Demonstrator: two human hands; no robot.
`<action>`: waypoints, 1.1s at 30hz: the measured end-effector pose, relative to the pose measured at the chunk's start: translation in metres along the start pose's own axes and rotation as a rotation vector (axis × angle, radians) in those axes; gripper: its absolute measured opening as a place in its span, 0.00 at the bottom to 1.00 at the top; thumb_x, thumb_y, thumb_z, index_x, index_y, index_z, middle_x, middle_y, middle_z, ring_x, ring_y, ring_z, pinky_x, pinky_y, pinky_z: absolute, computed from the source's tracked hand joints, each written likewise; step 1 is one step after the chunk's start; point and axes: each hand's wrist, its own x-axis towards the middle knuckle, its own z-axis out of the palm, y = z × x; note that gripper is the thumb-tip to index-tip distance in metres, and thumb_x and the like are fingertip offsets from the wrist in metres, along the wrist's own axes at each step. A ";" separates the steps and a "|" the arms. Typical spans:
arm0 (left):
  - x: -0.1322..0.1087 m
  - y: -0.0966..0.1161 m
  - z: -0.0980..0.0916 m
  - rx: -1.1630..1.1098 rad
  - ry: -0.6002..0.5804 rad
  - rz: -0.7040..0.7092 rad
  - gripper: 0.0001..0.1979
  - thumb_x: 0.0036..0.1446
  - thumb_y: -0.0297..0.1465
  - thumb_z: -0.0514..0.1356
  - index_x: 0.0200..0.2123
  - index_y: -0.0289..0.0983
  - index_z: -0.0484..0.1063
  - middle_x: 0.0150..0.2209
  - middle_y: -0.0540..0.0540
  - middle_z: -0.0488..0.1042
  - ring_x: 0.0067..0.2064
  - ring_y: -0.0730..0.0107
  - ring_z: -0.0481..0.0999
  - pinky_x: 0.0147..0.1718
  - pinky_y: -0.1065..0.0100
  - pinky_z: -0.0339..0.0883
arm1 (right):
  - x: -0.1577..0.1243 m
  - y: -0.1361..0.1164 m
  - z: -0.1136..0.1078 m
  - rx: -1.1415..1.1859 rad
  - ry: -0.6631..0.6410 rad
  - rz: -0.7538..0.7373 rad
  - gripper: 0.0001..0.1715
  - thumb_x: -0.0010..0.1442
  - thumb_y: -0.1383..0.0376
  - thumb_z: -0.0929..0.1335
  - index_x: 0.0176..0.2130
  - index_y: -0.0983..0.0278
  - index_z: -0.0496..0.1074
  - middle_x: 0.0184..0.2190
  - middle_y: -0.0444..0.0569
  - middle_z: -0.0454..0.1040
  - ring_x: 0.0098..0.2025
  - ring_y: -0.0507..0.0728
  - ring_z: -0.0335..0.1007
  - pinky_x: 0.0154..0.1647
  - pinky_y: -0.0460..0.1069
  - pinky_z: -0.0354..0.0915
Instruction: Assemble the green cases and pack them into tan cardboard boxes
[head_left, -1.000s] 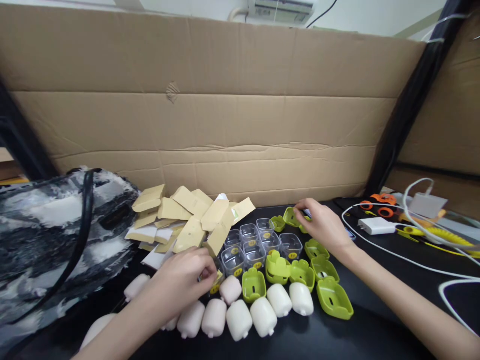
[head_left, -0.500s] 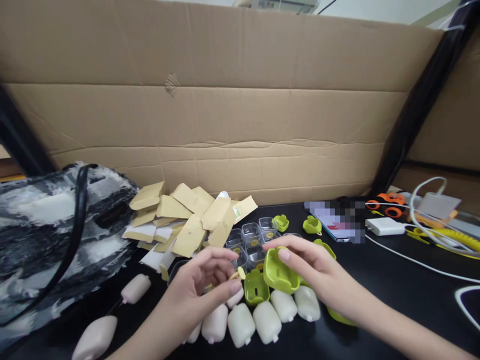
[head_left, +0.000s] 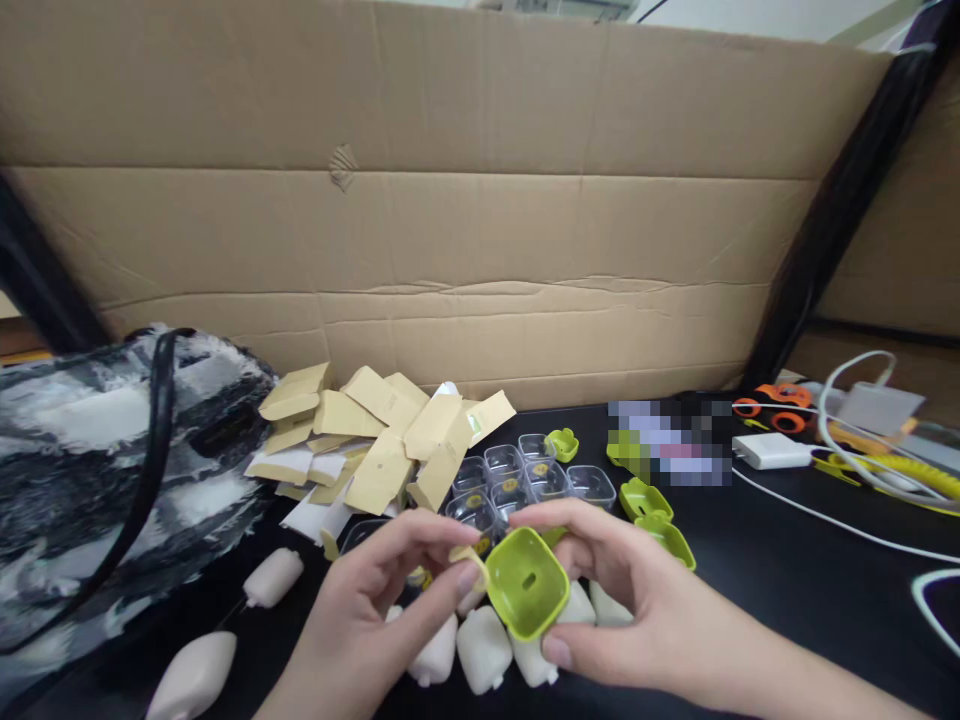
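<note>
Between the thumb and fingers of my left hand [head_left: 390,595] is a small pale-yellow piece [head_left: 474,563], its exact kind unclear. It is right beside the left edge of a green square cup [head_left: 517,605] with a slot in its base, and I cannot tell whether they touch. My right hand [head_left: 626,600] grips this cup from the right, its hollow side turned toward me. Below the hands, several off-white rounded blocks with small nubs [head_left: 484,648] lie in a row, partly covered by the cup and fingers. Clear plastic cups [head_left: 504,462] stand just beyond.
More green cups [head_left: 645,500] lie right of the clear ones. Flattened cardboard boxes [head_left: 379,470] are piled at the left, near a black-and-white bag [head_left: 112,480]. Two loose pinkish blocks [head_left: 274,577] lie front left. A white charger [head_left: 771,451] and cables are at the right; cardboard [head_left: 480,230] walls the back.
My right hand has moved left and down and tipped the green cup so its inside faces me. The cup and the yellow piece are now close together.
</note>
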 end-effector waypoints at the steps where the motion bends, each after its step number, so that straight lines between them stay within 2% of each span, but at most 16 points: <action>1: -0.001 -0.002 -0.001 0.085 -0.013 0.084 0.06 0.51 0.28 0.66 0.33 0.45 0.76 0.29 0.57 0.76 0.31 0.74 0.76 0.32 0.77 0.72 | -0.001 0.000 0.002 -0.056 0.015 0.009 0.34 0.53 0.65 0.74 0.56 0.58 0.61 0.37 0.45 0.72 0.43 0.57 0.71 0.47 0.54 0.66; 5: -0.003 -0.002 -0.003 0.287 -0.076 0.423 0.09 0.52 0.23 0.65 0.31 0.44 0.73 0.31 0.56 0.77 0.34 0.74 0.76 0.35 0.76 0.71 | -0.004 0.002 0.010 -0.305 0.072 -0.062 0.32 0.54 0.66 0.74 0.54 0.54 0.62 0.38 0.43 0.71 0.42 0.56 0.72 0.50 0.54 0.64; 9: -0.002 0.002 0.000 0.407 -0.130 0.566 0.09 0.53 0.20 0.64 0.31 0.41 0.71 0.30 0.55 0.77 0.33 0.74 0.72 0.33 0.76 0.71 | -0.004 0.003 0.016 -0.417 0.107 -0.173 0.34 0.52 0.72 0.73 0.54 0.54 0.60 0.37 0.41 0.69 0.40 0.53 0.71 0.47 0.50 0.66; 12: -0.001 0.001 0.001 0.491 -0.165 0.614 0.09 0.55 0.20 0.62 0.33 0.41 0.71 0.29 0.55 0.78 0.31 0.72 0.70 0.30 0.75 0.70 | -0.004 0.002 0.019 -0.454 0.129 -0.208 0.34 0.50 0.74 0.73 0.52 0.55 0.59 0.38 0.41 0.70 0.40 0.53 0.71 0.43 0.47 0.67; 16: -0.002 -0.001 0.003 0.520 -0.124 0.627 0.09 0.55 0.20 0.61 0.32 0.40 0.72 0.26 0.54 0.76 0.29 0.72 0.69 0.27 0.75 0.70 | -0.002 0.001 0.023 -0.478 0.154 -0.258 0.33 0.47 0.74 0.74 0.49 0.56 0.61 0.39 0.41 0.71 0.40 0.53 0.72 0.40 0.46 0.68; 20: -0.005 -0.005 0.004 0.476 -0.087 0.609 0.08 0.54 0.21 0.63 0.31 0.41 0.72 0.26 0.55 0.75 0.28 0.73 0.70 0.25 0.76 0.69 | -0.002 0.003 0.026 -0.353 0.141 -0.246 0.33 0.49 0.75 0.73 0.49 0.56 0.59 0.38 0.40 0.73 0.40 0.51 0.73 0.41 0.45 0.68; 24: -0.009 -0.009 0.005 0.464 -0.113 0.555 0.09 0.54 0.21 0.64 0.33 0.42 0.71 0.26 0.56 0.75 0.29 0.74 0.71 0.27 0.76 0.70 | -0.003 0.007 0.026 -0.267 0.126 -0.225 0.32 0.51 0.74 0.73 0.49 0.56 0.58 0.40 0.41 0.73 0.43 0.51 0.74 0.44 0.44 0.68; 29: -0.007 -0.007 0.005 0.449 -0.121 0.613 0.11 0.53 0.18 0.62 0.32 0.41 0.70 0.29 0.55 0.78 0.30 0.72 0.70 0.28 0.73 0.70 | -0.003 0.005 0.025 -0.331 0.174 -0.244 0.33 0.48 0.73 0.75 0.48 0.57 0.60 0.42 0.42 0.71 0.42 0.52 0.74 0.43 0.45 0.69; 33: -0.004 0.001 0.005 0.509 -0.183 0.654 0.10 0.54 0.18 0.62 0.32 0.40 0.71 0.30 0.54 0.78 0.30 0.71 0.69 0.29 0.71 0.69 | -0.003 0.002 0.024 -0.406 0.199 -0.294 0.33 0.47 0.74 0.76 0.47 0.57 0.61 0.42 0.42 0.71 0.45 0.53 0.73 0.43 0.44 0.69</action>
